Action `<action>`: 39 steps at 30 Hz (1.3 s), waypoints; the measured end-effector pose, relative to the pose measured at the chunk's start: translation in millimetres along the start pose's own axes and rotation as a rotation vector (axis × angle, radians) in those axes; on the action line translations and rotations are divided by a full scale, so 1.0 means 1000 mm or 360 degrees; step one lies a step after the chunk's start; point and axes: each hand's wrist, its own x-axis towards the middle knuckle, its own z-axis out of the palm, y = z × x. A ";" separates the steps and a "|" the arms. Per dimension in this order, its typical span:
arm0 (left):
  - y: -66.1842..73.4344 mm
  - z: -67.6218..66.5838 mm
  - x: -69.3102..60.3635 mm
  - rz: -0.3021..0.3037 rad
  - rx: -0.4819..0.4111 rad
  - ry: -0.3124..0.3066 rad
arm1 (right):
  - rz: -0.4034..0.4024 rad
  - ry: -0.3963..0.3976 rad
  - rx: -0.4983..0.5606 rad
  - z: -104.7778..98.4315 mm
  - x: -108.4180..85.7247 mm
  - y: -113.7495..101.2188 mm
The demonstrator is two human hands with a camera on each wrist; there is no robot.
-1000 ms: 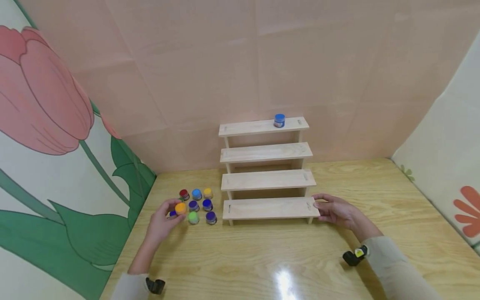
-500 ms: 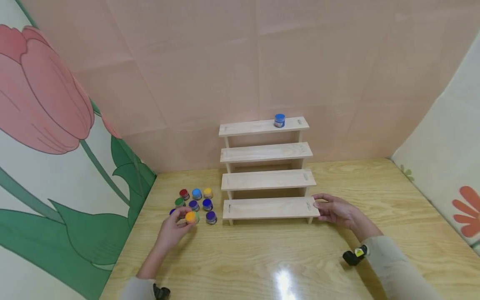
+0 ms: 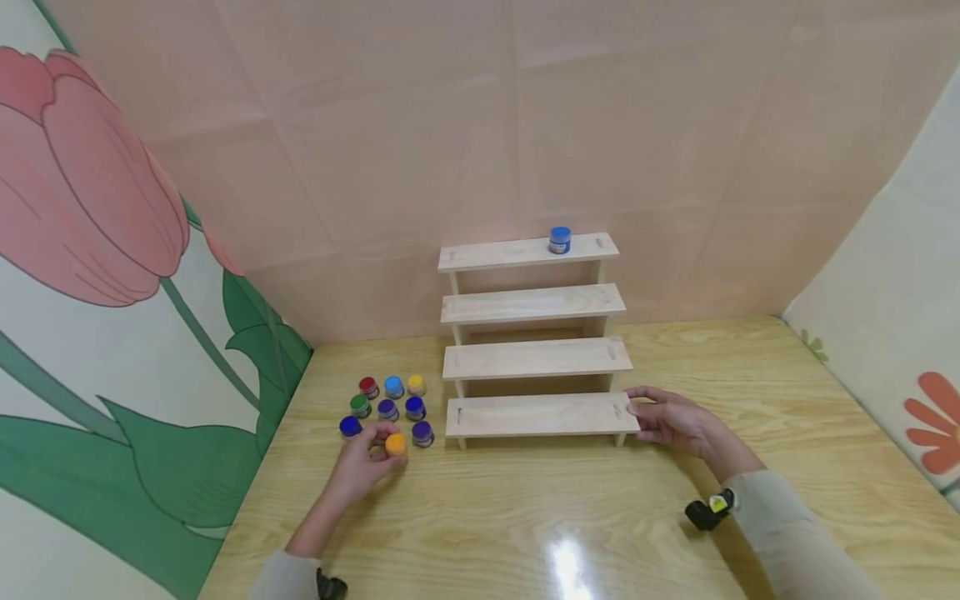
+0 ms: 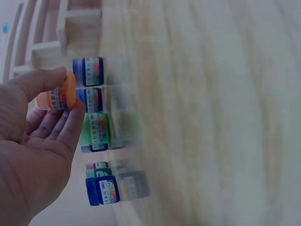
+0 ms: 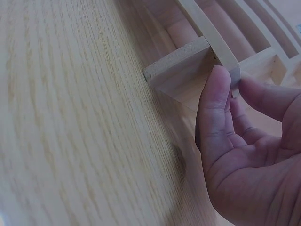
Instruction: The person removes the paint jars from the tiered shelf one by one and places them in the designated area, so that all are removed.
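Observation:
My left hand (image 3: 362,465) pinches a small paint jar with an orange lid (image 3: 396,444) between thumb and fingers, raised above the table. Several other small paint jars stand just beyond it, among them a dark blue jar (image 3: 350,427) and a purple-lidded jar (image 3: 422,433). A light green jar (image 4: 96,129) shows in the left wrist view; the held jar and hand cover it in the head view. At the right end of the wooden stepped shelf's lowest board (image 3: 540,415), my right hand (image 3: 677,427) pinches the corner, thumb above and fingers below.
A blue paint jar (image 3: 560,240) stands on the shelf's top board (image 3: 495,256), right of its middle. Behind the shelf rises a pinkish cloth backdrop (image 3: 375,167). Painted panels border the wood-grain table (image 3: 480,517) on the left and right.
My left hand has carried the orange-lidded jar right and toward me, uncovering the green and dark blue jars and covering the light green one. My right hand keeps its place on the shelf.

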 end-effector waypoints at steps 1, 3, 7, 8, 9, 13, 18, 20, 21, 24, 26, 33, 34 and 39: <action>0.000 0.001 -0.001 0.0008 0.0006 -0.0006 | 0.0000 0.0002 -0.0002 0.000 0.000 0.000; -0.001 0.004 -0.001 0.0013 0.0017 -0.0021 | 0.0002 0.0005 -0.0003 0.000 0.000 0.000; -0.002 0.009 -0.002 -0.0006 0.0027 -0.0058 | 0.0000 0.0002 -0.0003 0.000 0.000 0.000; -0.002 0.010 -0.002 -0.0013 0.0024 -0.0070 | 0.0000 0.0001 -0.0002 -0.001 0.000 0.000; -0.002 0.011 -0.002 -0.0008 0.0025 -0.0083 | 0.0000 0.0000 -0.0001 -0.001 0.000 0.000; -0.003 0.015 -0.002 -0.0012 0.0038 -0.0131 | -0.0001 -0.0001 0.0000 -0.001 0.000 0.000; -0.003 0.018 -0.001 -0.0018 0.0074 -0.0162 | -0.0001 0.0003 -0.0004 0.000 0.000 0.000; -0.003 0.019 -0.001 -0.0016 0.0082 -0.0172 | -0.0002 0.0003 -0.0008 0.000 0.000 0.000; -0.003 0.019 -0.001 -0.0020 0.0089 -0.0179 | -0.0002 0.0006 -0.0010 0.000 0.000 0.000; -0.002 0.019 -0.002 -0.0023 0.0126 -0.0208 | -0.0001 0.0013 -0.0015 -0.001 0.000 0.000; -0.002 0.019 -0.002 -0.0039 0.0150 -0.0232 | 0.0003 0.0017 -0.0018 -0.001 0.000 0.000; 0.001 0.019 -0.003 -0.0059 0.0193 -0.0289 | 0.0004 0.0019 -0.0011 -0.001 0.001 -0.001; 0.002 0.019 -0.003 -0.0065 0.0196 -0.0297 | 0.0004 0.0016 -0.0011 0.000 0.001 -0.001; 0.008 0.014 -0.003 -0.0074 0.0221 -0.0334 | 0.0005 0.0006 0.0002 -0.001 0.001 0.000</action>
